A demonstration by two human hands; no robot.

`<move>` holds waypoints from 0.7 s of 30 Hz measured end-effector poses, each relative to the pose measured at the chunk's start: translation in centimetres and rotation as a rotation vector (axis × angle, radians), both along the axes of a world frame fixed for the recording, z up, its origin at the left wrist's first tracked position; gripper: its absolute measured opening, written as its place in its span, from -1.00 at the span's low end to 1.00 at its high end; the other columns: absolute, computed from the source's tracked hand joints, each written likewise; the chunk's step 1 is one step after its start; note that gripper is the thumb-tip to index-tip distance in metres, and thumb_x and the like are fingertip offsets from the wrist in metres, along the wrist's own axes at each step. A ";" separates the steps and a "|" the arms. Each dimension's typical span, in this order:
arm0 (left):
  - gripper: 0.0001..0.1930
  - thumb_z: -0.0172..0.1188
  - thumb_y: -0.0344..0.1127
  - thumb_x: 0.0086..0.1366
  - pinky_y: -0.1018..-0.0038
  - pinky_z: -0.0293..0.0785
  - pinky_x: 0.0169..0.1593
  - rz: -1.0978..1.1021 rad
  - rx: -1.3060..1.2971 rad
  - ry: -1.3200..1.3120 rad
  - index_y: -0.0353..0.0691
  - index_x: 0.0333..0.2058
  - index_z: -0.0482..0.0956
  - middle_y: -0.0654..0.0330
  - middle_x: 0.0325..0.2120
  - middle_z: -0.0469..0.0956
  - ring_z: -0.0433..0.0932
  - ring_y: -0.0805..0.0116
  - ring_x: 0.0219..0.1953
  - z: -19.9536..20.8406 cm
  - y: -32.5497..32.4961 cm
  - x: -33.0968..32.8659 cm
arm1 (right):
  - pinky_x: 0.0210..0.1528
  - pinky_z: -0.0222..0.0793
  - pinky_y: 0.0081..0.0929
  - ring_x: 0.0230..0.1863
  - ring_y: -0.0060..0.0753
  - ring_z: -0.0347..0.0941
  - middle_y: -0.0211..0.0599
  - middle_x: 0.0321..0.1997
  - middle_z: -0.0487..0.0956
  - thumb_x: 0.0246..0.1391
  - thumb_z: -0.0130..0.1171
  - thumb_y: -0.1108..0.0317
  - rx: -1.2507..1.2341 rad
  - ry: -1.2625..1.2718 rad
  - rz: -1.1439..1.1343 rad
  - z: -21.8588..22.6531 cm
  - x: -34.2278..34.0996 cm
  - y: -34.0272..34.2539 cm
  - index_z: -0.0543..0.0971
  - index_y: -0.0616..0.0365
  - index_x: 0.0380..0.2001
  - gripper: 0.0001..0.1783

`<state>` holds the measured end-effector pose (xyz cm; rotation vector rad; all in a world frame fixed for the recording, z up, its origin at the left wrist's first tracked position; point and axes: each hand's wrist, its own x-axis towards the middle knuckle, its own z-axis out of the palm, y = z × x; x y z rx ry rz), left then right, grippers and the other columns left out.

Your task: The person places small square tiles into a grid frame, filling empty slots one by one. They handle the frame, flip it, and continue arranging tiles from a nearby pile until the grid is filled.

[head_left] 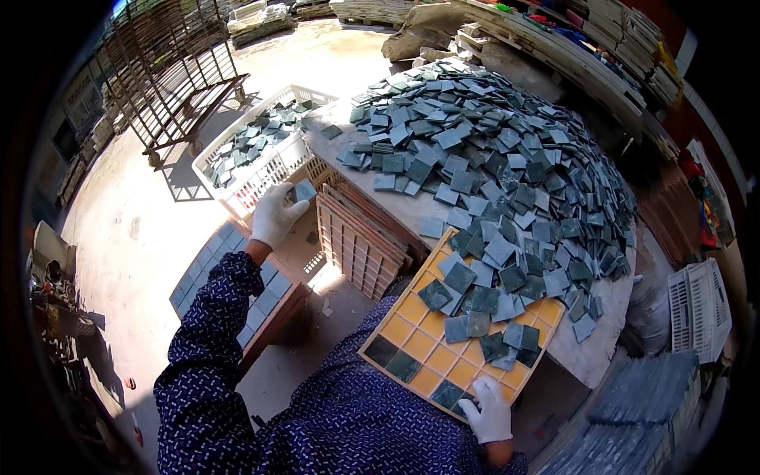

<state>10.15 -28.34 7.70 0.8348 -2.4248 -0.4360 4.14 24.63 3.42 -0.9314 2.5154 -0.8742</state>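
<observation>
My left hand [275, 215], in a white glove, is stretched out toward a white plastic crate. A small grey-green stone tile [303, 190] is between its thumb and forefinger. My right hand [489, 412], gloved too, is at the near edge of a yellow grid tray [419, 346]. Its fingers are bent over the tray's corner; what they pinch there, if anything, is hidden. Dark tiles [404, 366] fill a few of the tray's near cells. Loose tiles spill onto its far part from a large heap of tiles [507, 166] on the table [582, 348].
The white crate [207, 186] holds more loose tiles. Several grid trays [360, 241] lean upright beside the table. At my left, a tray filled with tiles [210, 257] tops a stack. A metal cart [174, 87] stands behind; stacked slabs [645, 412] and a white basket [698, 309] are right.
</observation>
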 end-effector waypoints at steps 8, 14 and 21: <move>-0.44 0.29 -0.19 0.12 0.26 0.38 0.08 -0.254 -0.098 0.061 -0.33 0.07 0.41 -0.09 -0.02 0.47 0.43 -0.02 0.04 4.8 2.3 -7.1 | -0.13 0.44 -0.26 -0.15 -0.13 0.50 -0.18 -0.05 0.51 -0.06 0.28 0.21 -0.103 0.229 -0.159 -1.5 -4.1 -2.4 0.51 0.11 -0.14 -0.60; -0.44 0.36 -0.07 -0.02 0.26 0.44 -0.10 -0.813 -0.031 -0.162 -0.22 -0.07 0.47 0.07 -0.24 0.50 0.48 0.07 -0.15 -2.7 23.8 -6.2 | -0.22 0.47 -0.20 -0.23 -0.07 0.53 -0.16 -0.19 0.51 -0.14 0.33 0.03 0.176 0.357 -0.247 0.2 -7.0 -8.5 0.40 0.08 -0.10 -0.42; -0.23 0.37 -0.04 -0.09 0.30 0.42 -0.12 -0.748 -0.024 -0.340 -0.27 0.07 0.32 0.08 -0.22 0.37 0.42 0.12 -0.14 -5.3 29.4 -6.5 | -0.23 0.49 -0.37 -0.23 -0.21 0.54 -0.05 -0.12 0.52 -0.09 0.27 0.18 0.027 -0.006 -0.267 -1.2 -8.3 -8.0 0.30 0.20 0.01 -0.38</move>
